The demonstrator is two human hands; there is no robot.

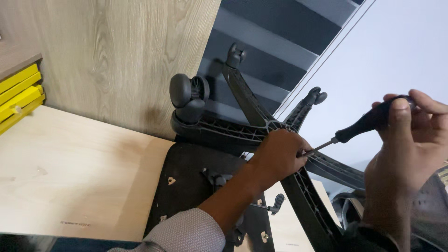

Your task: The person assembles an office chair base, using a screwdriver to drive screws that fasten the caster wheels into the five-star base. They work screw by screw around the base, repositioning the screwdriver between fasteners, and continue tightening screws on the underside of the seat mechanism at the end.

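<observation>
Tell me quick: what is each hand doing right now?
Left hand: closed around the screwdriver shaft at the hub of the chair base.
Right hand: closed on the screwdriver's black handle.

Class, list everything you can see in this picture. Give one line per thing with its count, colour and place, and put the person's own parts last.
Chair base: one, black, five-spoked, lying on its side at centre.
Casters: three visible, black, on the spoke ends towards the top.
Seat underside: one, black, flat on the board, lower centre.
Lever: one, grey, beside the seat mechanism.
Light wood board: one, pale, lower left.
Wood-grain panel: one, beige, upright at upper left.
Yellow slats: a stack, far left edge.
Screwdriver: one, black handle, metal shaft, at right.
Left hand: at the base's hub, on the screwdriver's tip.
Right hand: gripping the screwdriver's handle.
</observation>
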